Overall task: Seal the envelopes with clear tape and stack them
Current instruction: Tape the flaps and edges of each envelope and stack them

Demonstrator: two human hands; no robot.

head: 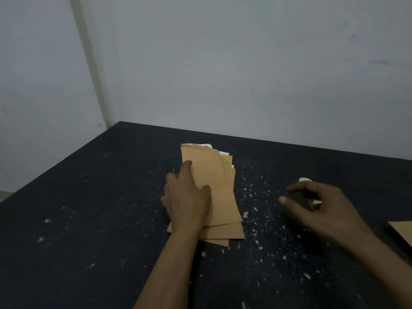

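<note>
While the left hand (187, 197) lies flat-fingered on the paper-filled envelope stack (215, 172), the right hand (323, 210) has fingers curled, grip unclear.

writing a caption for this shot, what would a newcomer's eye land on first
The fanned stack of brown envelopes in the middle of the dark, speckled table stands out most, with the left hand resting on it. To its right the right hand arches over a small pale thing, partly hidden, and another brown envelope pokes in at the right edge.

Two hands (187, 201) (321, 210), one envelope stack (216, 181), one table (89, 219)
</note>
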